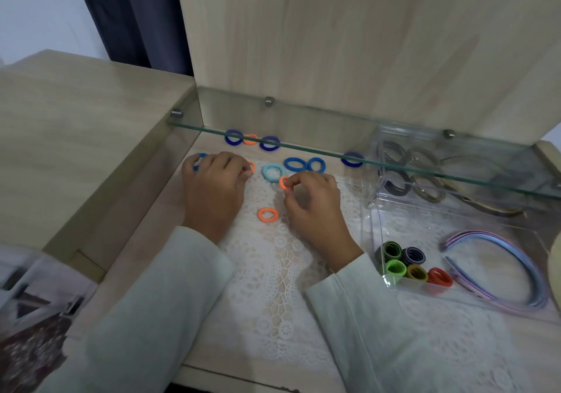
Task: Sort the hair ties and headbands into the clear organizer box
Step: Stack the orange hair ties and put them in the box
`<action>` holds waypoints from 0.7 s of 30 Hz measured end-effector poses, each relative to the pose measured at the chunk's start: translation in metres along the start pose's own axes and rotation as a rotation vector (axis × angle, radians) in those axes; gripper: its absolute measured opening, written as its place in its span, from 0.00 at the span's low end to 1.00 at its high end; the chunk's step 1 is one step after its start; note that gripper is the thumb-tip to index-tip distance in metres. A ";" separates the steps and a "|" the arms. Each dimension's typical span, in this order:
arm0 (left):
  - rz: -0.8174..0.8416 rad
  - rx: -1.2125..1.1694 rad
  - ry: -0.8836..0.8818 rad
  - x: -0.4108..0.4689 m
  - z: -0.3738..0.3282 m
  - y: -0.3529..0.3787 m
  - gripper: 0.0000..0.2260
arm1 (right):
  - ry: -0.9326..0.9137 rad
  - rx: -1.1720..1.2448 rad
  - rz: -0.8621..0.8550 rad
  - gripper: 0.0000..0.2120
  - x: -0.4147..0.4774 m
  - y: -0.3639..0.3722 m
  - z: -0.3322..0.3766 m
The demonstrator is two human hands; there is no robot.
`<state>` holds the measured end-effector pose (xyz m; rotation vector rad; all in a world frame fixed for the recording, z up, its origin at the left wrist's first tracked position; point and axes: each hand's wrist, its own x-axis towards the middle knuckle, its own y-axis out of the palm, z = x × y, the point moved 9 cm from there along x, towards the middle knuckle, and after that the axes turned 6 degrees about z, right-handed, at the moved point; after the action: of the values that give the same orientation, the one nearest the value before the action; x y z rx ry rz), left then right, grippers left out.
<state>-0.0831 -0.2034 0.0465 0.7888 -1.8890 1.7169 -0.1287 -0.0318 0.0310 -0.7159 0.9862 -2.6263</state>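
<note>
Right of my right hand (312, 207) stands the clear plastic organizer box (375, 235), so it pinches a small orange elastic hair tie (283, 182) for transfer; whether my curled left hand (212, 186) grips anything I cannot tell.

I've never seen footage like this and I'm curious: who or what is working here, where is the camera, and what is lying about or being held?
No machine here: a person works with bare hands, and the single picture comes from a camera on their head, looking down. The right hand pinches an orange hair tie. The left hand rests over other ties; whether it grips any is unclear. Blue and orange loose ties lie on the lace mat. The clear organizer box on the right holds coloured ties and pastel headbands.
</note>
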 end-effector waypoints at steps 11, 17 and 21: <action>0.069 -0.108 -0.040 -0.026 -0.003 -0.024 0.05 | -0.102 -0.055 0.117 0.10 -0.024 0.006 0.026; 0.110 -0.116 -0.043 -0.033 -0.006 -0.028 0.06 | -0.159 -0.102 0.169 0.08 -0.025 0.010 0.030; 0.129 -0.141 -0.032 -0.034 -0.008 -0.027 0.06 | -0.180 -0.123 0.189 0.09 -0.025 0.012 0.032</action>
<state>-0.0404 -0.1935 0.0437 0.6572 -2.0979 1.6322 -0.0899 -0.0486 0.0346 -0.8275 1.1107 -2.3119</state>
